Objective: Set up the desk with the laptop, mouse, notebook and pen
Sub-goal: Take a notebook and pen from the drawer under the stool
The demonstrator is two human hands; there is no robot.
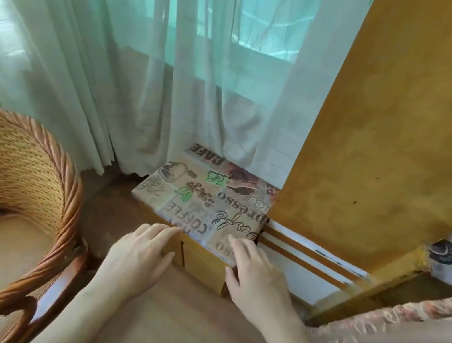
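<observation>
Window corner with sheer curtains (pixel 112 54): both hands at a small cloth-covered wooden desk (pixel 202 264).
The coffee-print cloth (pixel 204 200) covers the desk top, which bears no laptop, mouse, notebook or pen. The left hand (pixel 141 253) and right hand (pixel 254 276), fingers extended and holding nothing, touch the cloth's near edge. A wicker chair (pixel 10 187) stands left; a yellow panel (pixel 400 135) rises right.

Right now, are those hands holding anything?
Nothing is held. Both hands, left and right, lie open with fingertips on the front edge of the coffee-print cloth covering a small cabinet.
</observation>
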